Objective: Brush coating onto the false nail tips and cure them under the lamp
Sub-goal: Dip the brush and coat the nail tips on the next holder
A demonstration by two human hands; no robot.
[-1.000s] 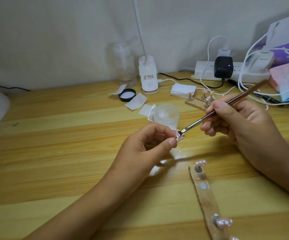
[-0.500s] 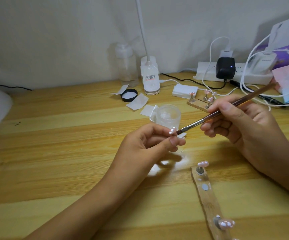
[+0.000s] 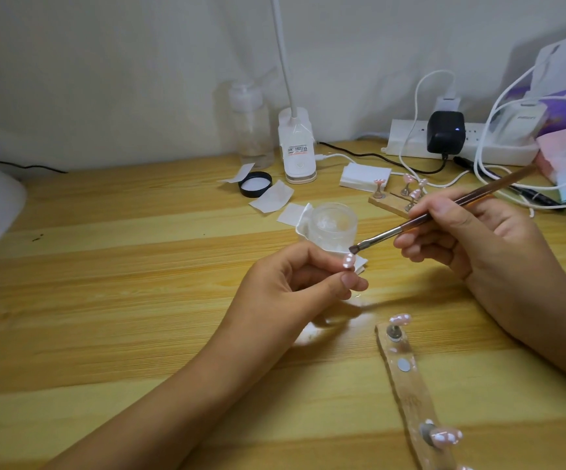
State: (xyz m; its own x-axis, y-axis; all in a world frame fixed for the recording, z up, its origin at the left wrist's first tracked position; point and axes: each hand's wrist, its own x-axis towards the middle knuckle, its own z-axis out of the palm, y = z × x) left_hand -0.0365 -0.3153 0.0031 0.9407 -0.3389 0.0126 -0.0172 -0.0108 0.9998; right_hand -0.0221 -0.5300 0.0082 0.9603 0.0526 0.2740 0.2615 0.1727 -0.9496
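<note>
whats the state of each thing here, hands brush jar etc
left hand, pinches a nail tip
right hand, grips the brush
brush, bristles beside the nail tip, contact unclear
jar, open
lid, off the jar, inside up
adapter, plugged in, light on

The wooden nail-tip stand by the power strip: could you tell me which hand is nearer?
Right. The right hand, holding the brush, is just in front of the nail-tip stand; the left hand, pinching a nail tip, is farther left.

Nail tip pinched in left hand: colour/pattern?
The nail tip is pale pink with white blotches, seen in the head view.
</note>
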